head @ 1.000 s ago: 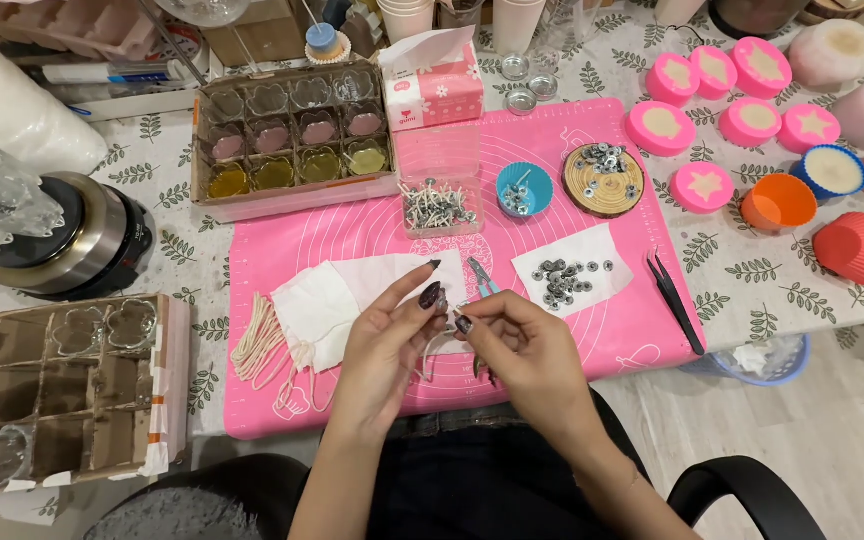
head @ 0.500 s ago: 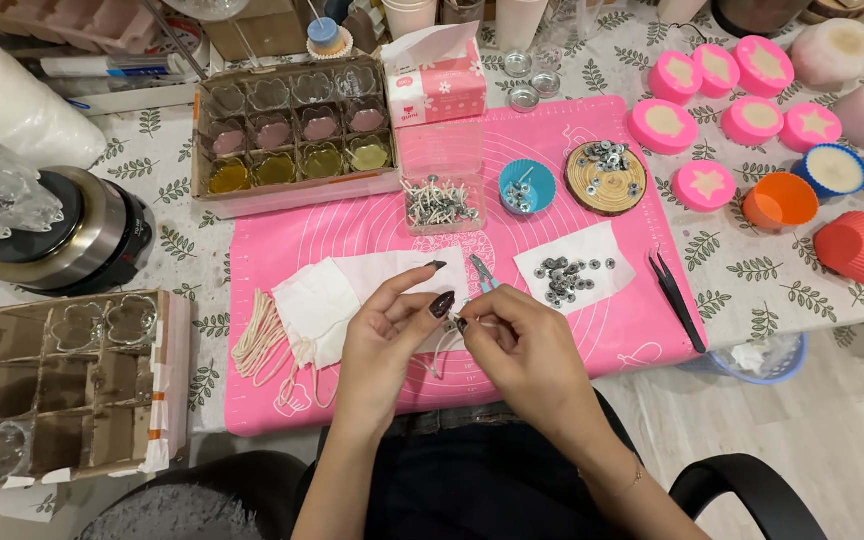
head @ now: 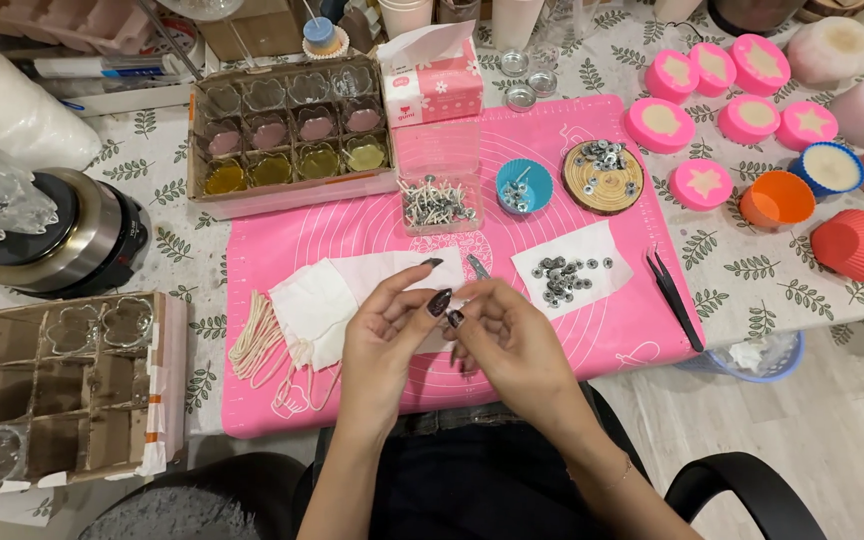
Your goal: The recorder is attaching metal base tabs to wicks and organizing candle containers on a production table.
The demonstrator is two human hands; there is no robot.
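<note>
Head-worn camera looks steeply down, close over the table (head: pixel 752 280).

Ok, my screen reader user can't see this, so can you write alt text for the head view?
Two hands, left hand and right hand, meet fingertip to fingertip over a pink mat, pinching something too small to make out. Around them lie a bundle of wicks, metal wick tabs on paper and black tweezers.

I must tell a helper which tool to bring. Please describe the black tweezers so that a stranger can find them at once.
Look at the large pink mat in the middle of the table. Go to its right edge, just past the white paper with small metal discs. The black tweezers lie there alone, the only long, thin, dark, pointed tool among round pink moulds and cups.
</note>
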